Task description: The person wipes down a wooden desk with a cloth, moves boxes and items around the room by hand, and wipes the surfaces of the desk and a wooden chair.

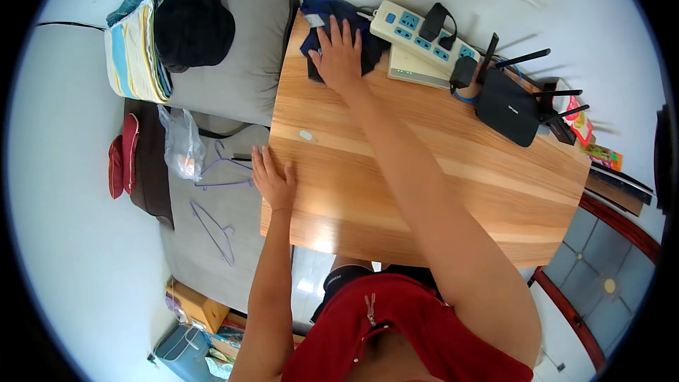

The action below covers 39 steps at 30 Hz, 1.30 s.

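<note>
My right hand (339, 58) lies with fingers spread on a dark blue, crumpled cloth (332, 8) at the far left corner of the wooden table (396, 191). A small white label shows on the cloth beside my fingers. My left hand (274, 178) rests at the table's left edge, fingers stretched out, holding nothing. Just right of the cloth are a white power strip (389, 22) with black plugs and a flat white box (414, 71) beneath it.
A black router (508, 107) with raised antennas stands at the table's right back. On the grey sofa (258, 21) lie a black cap (193, 27), folded striped fabric (131, 53), a plastic bag (182, 145) and purple hangers (213, 230). Red cushions (130, 154) are further left.
</note>
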Each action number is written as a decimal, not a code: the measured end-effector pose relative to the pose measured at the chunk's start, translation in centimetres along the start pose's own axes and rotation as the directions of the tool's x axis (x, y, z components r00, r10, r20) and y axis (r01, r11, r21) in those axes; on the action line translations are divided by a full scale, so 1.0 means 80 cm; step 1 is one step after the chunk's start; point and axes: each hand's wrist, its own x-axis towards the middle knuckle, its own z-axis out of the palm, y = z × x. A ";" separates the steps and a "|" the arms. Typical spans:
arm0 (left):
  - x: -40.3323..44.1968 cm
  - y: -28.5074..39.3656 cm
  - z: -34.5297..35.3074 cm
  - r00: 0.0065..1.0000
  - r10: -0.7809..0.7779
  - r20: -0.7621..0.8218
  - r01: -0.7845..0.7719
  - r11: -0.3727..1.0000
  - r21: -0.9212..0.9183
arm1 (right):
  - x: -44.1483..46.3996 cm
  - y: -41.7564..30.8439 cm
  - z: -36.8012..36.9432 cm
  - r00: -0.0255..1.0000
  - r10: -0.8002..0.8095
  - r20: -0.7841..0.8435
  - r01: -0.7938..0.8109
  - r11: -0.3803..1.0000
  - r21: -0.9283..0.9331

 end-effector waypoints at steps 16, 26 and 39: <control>-0.002 0.001 -0.002 0.997 -0.009 -0.075 -0.001 0.991 -0.132 | -0.043 -0.026 -0.025 0.901 -0.403 0.157 0.381 0.912 0.154; -0.006 -0.004 0.003 0.991 0.003 -0.135 -0.019 0.993 -0.117 | -0.281 -0.020 -0.138 0.842 -0.294 0.452 -0.078 0.763 0.641; -0.006 -0.013 0.016 0.998 0.009 -0.062 -0.008 1.000 0.007 | -0.231 0.101 -0.186 0.886 -0.164 0.434 -0.086 0.861 0.501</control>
